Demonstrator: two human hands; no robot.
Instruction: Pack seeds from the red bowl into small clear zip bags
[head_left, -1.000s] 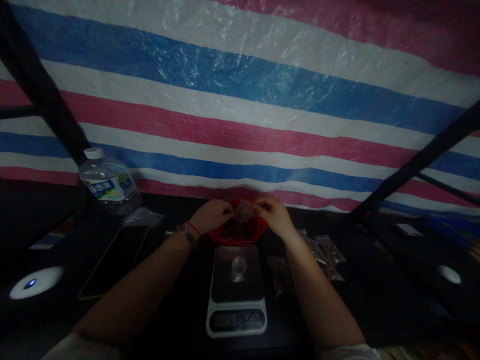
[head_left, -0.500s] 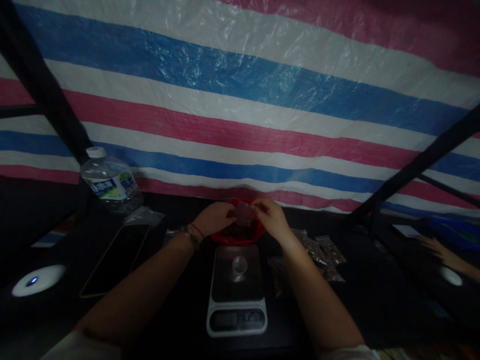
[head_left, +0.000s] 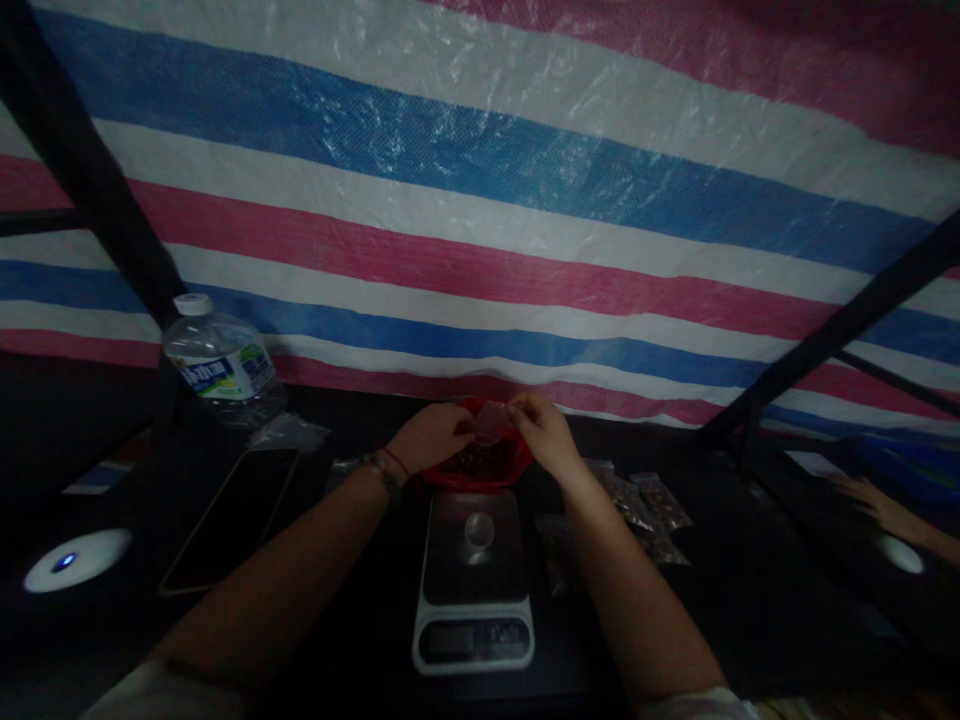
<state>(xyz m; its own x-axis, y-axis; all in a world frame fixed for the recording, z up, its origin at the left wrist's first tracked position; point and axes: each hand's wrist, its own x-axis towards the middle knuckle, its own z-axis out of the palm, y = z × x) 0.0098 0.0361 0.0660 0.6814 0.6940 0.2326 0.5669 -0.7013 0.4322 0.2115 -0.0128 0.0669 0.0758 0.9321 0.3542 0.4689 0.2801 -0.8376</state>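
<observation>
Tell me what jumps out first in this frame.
The striped red, white and blue tarp fills the whole background. Below it, at centre, the left hand and right hand pinch a small clear bag between them over a red bowl of dark bits, just behind a kitchen scale. A water bottle stands at the left, above a phone lying flat.

A single head-worn camera looks forward and slightly down across the dark worktop [head_left: 750, 600], close above the scale [head_left: 474, 580], facing the striped tarp [head_left: 480, 250] that fills the upper view.
</observation>
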